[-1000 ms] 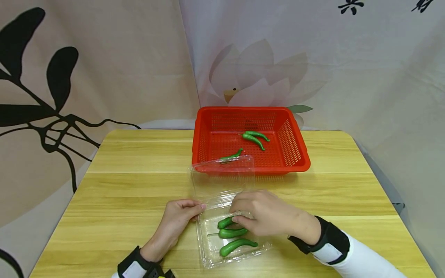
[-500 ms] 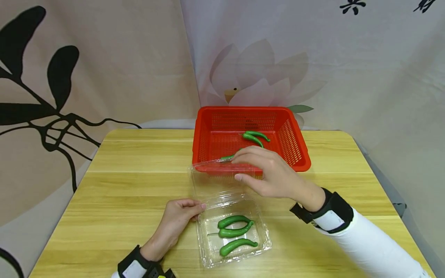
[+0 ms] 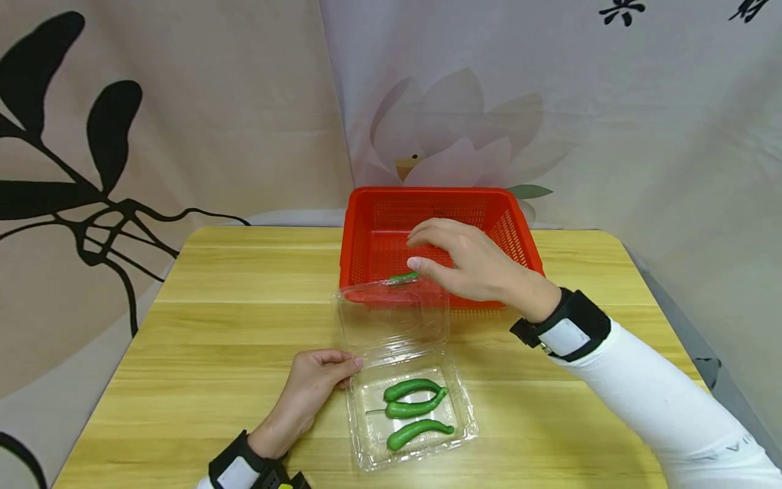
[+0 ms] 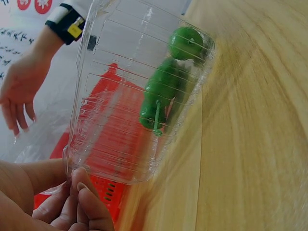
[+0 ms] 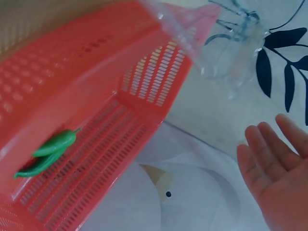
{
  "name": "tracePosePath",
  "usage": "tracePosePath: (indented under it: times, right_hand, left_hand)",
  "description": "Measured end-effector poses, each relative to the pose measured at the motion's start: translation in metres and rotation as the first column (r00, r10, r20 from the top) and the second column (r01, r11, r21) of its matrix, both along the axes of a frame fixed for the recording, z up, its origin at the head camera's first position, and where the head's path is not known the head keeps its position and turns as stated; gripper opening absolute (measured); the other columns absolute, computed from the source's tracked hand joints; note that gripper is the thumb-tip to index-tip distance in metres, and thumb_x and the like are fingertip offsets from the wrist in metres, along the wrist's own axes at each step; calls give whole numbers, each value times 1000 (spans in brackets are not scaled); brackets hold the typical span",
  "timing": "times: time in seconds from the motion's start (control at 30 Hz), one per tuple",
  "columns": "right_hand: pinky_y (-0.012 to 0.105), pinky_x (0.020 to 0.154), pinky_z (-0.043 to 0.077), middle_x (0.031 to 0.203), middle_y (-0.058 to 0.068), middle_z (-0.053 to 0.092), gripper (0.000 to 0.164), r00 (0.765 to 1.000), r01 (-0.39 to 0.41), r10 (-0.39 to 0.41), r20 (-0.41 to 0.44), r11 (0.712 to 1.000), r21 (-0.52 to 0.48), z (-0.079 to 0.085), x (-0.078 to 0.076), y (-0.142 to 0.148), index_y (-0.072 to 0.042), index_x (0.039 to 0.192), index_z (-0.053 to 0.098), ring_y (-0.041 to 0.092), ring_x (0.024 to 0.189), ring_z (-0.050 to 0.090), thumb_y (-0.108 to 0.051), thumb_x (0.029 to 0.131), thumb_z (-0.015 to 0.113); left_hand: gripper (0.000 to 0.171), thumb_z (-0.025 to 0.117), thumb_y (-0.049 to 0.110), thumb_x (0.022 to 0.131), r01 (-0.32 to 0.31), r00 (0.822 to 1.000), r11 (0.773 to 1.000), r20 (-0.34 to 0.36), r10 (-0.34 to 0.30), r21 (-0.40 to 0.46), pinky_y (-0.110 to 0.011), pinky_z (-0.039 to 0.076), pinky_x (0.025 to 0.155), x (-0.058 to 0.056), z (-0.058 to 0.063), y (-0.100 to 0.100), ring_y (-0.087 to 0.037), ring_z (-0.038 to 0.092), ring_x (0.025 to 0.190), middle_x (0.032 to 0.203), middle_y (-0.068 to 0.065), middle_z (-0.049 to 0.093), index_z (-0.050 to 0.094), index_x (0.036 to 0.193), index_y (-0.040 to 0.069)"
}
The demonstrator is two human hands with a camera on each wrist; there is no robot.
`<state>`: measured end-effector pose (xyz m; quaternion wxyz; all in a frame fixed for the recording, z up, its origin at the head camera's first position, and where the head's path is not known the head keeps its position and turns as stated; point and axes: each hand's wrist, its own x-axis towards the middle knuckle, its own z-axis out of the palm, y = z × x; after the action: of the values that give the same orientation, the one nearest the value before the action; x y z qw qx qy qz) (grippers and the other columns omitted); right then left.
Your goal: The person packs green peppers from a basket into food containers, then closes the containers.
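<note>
Plastic box [image 3: 374, 429], pinched by left hand [image 3: 314, 379], holds green peppers [image 3: 408, 409].

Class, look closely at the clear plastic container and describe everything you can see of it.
The clear container looks like thin, shiny plastic: a squarish, ribbed tray with a hinged lid. It stands open on the wooden table, the lid tilted back, overlapping the red basket in the head view; contact there is unclear. The left hand pinches its edge near the hinge. Three green peppers lie inside.
</note>
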<state>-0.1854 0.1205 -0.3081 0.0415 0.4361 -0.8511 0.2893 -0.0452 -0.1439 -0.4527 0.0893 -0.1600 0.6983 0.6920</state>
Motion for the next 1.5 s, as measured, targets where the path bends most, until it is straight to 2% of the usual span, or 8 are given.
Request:
tracePosePath:
  times: [0.2,0.37,0.5,0.77,0.93,1.07,1.27,1.5]
  right_hand:
    - [48,115,42,136,9,65,43,996,63,-71,46,987,150,1,-18,-8,-5,131,68,29,132,57,-40,107,59]
    - [47,116,41,139,9,64,50,984,118,-149,94,952,281,-2,-35,-17,-7,135,67,28,134,55,-47,108,56]
    - [48,115,42,141,10,63,52,977,119,-175,123,923,366,-6,-47,-26,-7,138,66,30,133,56,-47,107,57]
    - [47,114,44,142,14,63,55,982,65,-149,119,848,526,-22,-72,-42,-4,142,63,31,133,57,-45,105,61]
    - [46,108,49,135,15,68,51,987,-13,-90,132,780,626,-37,-86,-52,-3,140,65,31,120,65,-34,100,71]
    - [47,106,51,132,15,70,50,985,-49,-74,156,745,665,-46,-91,-57,-5,138,66,30,114,67,-27,95,78]
    - [45,100,55,124,13,73,52,981,-71,-74,177,716,694,-57,-101,-60,-5,137,68,28,104,68,-22,91,85]
    - [37,90,58,104,6,75,30,975,-110,-61,215,704,702,-71,-105,-63,-9,117,78,24,91,65,-20,90,85]
  left_hand:
    - [13,85,5,87,3,1000,1000,6,-3,-13,-23,52,60,-1,1,0,-12,61,63,80,-8,74,79,93,-5]
    - [13,85,5,87,1,1000,1000,6,-1,-12,-23,52,60,-1,1,0,-11,61,63,80,-8,73,79,92,-6]
    - [13,85,4,87,-3,1000,1000,3,3,-8,-22,52,60,-1,1,0,-11,61,62,79,-7,73,79,92,-6]
    - [13,85,5,87,-10,1000,1000,13,10,-16,-23,53,60,-1,0,-2,-12,61,64,81,-8,74,79,92,-6]
    - [13,85,5,87,-5,1000,1000,15,5,-21,-23,52,60,-2,1,-2,-12,61,64,81,-7,74,79,91,-5]
    - [13,86,5,86,-4,1000,1000,17,4,-22,-22,51,60,-1,1,-2,-12,60,63,81,-7,73,79,90,-5]
    - [13,86,5,86,-10,1000,1000,22,10,-19,-23,51,60,-1,0,-2,-12,60,64,80,-7,73,79,91,-5]
    - [13,86,5,86,-9,1000,1000,15,10,-21,-23,51,60,-2,0,-2,-12,60,64,78,-6,72,79,91,-5]
